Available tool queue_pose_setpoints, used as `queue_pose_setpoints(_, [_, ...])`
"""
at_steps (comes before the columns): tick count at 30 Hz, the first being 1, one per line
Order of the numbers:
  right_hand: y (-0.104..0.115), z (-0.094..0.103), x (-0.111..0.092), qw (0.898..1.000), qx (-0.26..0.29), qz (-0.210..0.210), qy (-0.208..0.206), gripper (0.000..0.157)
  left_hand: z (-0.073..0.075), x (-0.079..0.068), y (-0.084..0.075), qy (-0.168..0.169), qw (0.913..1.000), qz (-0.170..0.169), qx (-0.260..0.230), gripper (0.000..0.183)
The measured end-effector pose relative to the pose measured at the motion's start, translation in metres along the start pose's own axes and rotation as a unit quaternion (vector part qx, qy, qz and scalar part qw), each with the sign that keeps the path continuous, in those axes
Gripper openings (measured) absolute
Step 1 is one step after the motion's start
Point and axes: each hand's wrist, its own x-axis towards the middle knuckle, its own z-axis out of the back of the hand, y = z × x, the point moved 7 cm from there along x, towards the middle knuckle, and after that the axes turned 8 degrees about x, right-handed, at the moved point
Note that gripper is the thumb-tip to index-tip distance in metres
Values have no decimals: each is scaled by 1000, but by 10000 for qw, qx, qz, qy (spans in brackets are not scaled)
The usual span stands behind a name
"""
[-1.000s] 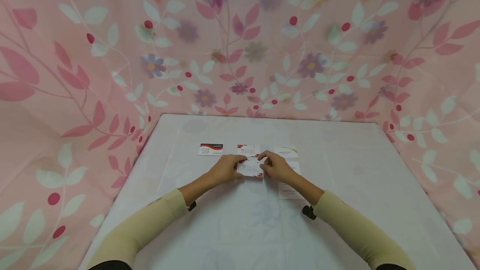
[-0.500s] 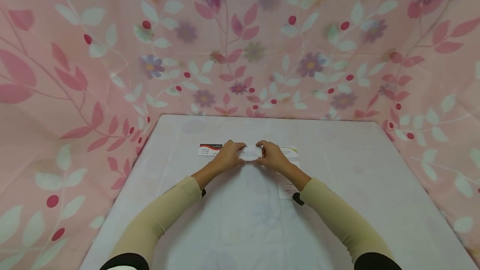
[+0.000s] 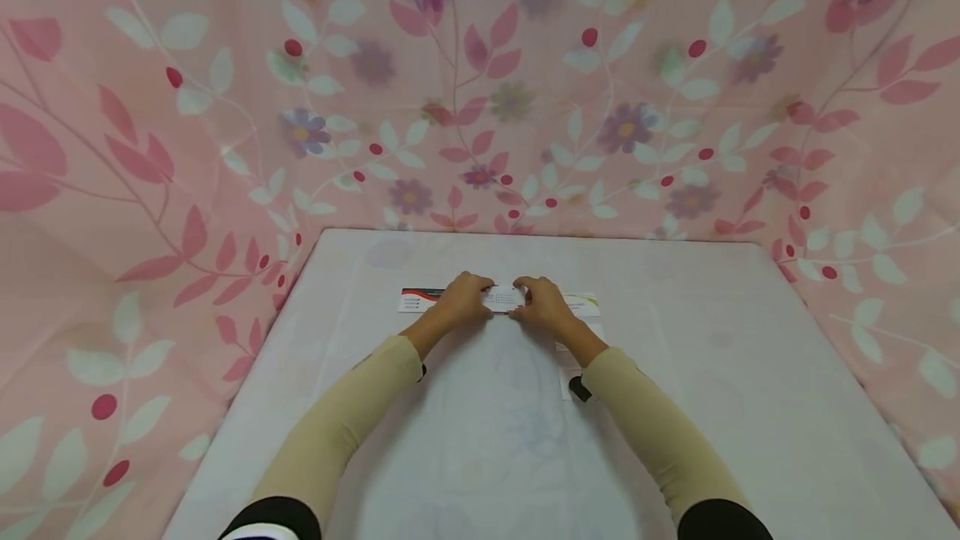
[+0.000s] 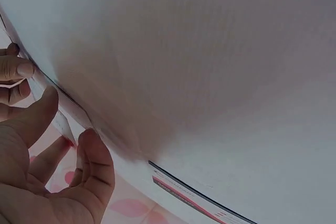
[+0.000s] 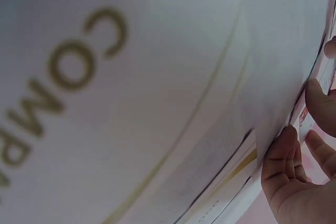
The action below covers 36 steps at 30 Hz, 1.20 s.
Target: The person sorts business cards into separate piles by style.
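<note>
A white business card (image 3: pixel 504 298) lies between my two hands in the head view, toward the far side of the table. My left hand (image 3: pixel 463 300) pinches its left side with thumb and fingers, while my right hand (image 3: pixel 545 304) pinches the right side. In the left wrist view, my left hand (image 4: pixel 58 166) sits low at the left, close to the table surface. In the right wrist view, my right hand (image 5: pixel 302 182) is at the right edge. Whatever lies under the held card is hidden.
A red-and-black striped business card (image 3: pixel 418 300) lies left of my left hand. Right of my right hand lies a green-cornered card (image 3: pixel 583 304), above a column of other white cards (image 3: pixel 567 386) partly covered by my right arm. Pink floral cloth (image 3: pixel 480 107) hangs behind the white table (image 3: pixel 465 457).
Both hands have carried the white card away from me. A second ago it was just in front of a similar red-flowered card; now that card is out of sight beneath the held card and hands.
</note>
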Motion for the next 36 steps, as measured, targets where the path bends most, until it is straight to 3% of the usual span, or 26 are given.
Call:
queue_pose_setpoints(15, [-5, -5, 8, 9978, -3, -159, 642, 52, -6, 11, 9, 570, 9978, -60, -331, 57])
queue_pose_setpoints(36, [-8, -8, 4, 9963, 266, -376, 722, 52, -8, 8, 10, 551, 9977, -132, -361, 54])
